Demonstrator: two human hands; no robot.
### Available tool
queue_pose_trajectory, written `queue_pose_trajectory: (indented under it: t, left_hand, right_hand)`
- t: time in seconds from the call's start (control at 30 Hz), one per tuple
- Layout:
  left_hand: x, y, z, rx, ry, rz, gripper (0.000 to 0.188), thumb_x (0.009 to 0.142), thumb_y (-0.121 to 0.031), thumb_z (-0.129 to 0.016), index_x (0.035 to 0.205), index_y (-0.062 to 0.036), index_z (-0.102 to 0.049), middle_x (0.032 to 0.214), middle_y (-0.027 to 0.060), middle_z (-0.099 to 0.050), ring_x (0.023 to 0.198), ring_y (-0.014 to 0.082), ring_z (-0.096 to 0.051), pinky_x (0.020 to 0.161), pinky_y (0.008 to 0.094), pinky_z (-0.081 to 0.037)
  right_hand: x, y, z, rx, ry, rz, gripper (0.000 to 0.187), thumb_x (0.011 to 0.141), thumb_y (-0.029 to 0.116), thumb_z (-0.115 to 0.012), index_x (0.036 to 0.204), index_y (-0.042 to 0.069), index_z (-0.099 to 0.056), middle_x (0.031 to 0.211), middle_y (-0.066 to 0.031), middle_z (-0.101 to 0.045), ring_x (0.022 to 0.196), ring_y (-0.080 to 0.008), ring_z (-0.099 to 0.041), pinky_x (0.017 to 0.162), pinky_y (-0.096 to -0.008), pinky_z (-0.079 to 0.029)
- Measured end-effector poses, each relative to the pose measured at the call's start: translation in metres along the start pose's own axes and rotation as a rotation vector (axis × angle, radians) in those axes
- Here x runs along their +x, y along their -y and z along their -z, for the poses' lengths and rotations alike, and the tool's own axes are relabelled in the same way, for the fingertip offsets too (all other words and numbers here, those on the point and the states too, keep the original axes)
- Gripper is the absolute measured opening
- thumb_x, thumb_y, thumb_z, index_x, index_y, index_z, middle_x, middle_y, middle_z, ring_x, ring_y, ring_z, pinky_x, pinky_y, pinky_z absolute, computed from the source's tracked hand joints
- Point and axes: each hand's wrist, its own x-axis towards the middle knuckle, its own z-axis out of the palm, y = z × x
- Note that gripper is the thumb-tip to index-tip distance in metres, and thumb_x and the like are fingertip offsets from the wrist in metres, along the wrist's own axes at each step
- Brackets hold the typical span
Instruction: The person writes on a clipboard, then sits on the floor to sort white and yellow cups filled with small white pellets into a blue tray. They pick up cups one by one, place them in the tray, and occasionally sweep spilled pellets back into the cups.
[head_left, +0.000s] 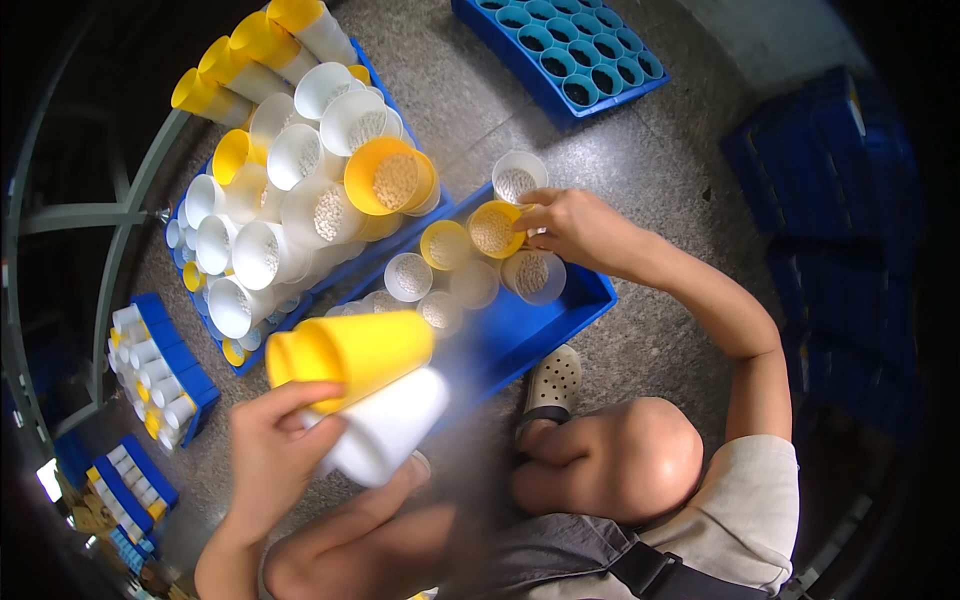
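Observation:
My left hand [277, 445] is closed on cups lying sideways: yellow cups [375, 345], seemingly nested, beside a white cup [400, 420]. Their outlines are slightly blurred. With its fingers at the rim, my right hand [580, 228] grips a yellow cup [494, 230] that has white pellets inside. That cup is among several white and yellow pellet-filled cups in a blue crate [560, 320]. A translucent cup [519, 172] sits just beyond it, and another [535, 277] lies just below my fingers.
To the left, a blue crate [432, 222] is heaped with leaning white and yellow cups. A blue tray [572, 112] of dark-filled teal cups lies at the far side. Blue crates [840, 170] are stacked at the right. Smaller cup crates [178, 365] stand farther left.

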Motion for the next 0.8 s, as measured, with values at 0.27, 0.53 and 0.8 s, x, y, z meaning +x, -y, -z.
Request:
queue_pose_trajectory:
  t: [0.27, 0.53, 0.8]
  left_hand:
    - [0.095, 0.038, -0.098, 0.184, -0.093, -0.156, 0.023, 0.084, -0.008, -0.077, 0.106, -0.0010, -0.077, 0.051, -0.0007, -0.055, 0.047, 0.0027, -0.047, 0.046, 0.0244, -0.038]
    - [0.125, 0.031, -0.107, 0.282, -0.161, -0.234, 0.027, 0.084, -0.008, -0.076, 0.107, 0.0038, -0.075, 0.063, 0.0169, -0.070, 0.054, 0.0166, -0.068, 0.058, 0.0307, -0.053]
    - [0.131, 0.024, -0.109, 0.411, -0.101, -0.268, 0.026, 0.083, -0.010, -0.072, 0.107, 0.0004, -0.076, 0.088, 0.0252, -0.073, 0.075, 0.0330, -0.074, 0.073, 0.0391, -0.057]
  right_hand:
    - [0.002, 0.003, -0.010, 0.062, -0.021, -0.024, 0.026, 0.087, 0.011, -0.072, 0.112, 0.002, -0.073, 0.133, -0.0233, -0.062, 0.100, -0.0403, -0.070, 0.087, -0.0433, -0.059]
    - [-0.078, 0.049, -0.082, -0.349, 0.132, 0.616, 0.034, 0.088, 0.024, -0.064, 0.121, 0.018, -0.065, 0.142, -0.0139, -0.055, 0.126, -0.0308, -0.057, 0.092, -0.0494, -0.054]
    - [-0.080, 0.014, -0.144, -0.071, 0.022, 0.115, 0.040, 0.082, 0.012, -0.066, 0.122, 0.008, -0.067, 0.137, -0.0160, -0.061, 0.132, -0.0349, -0.056, 0.083, -0.0415, -0.061]
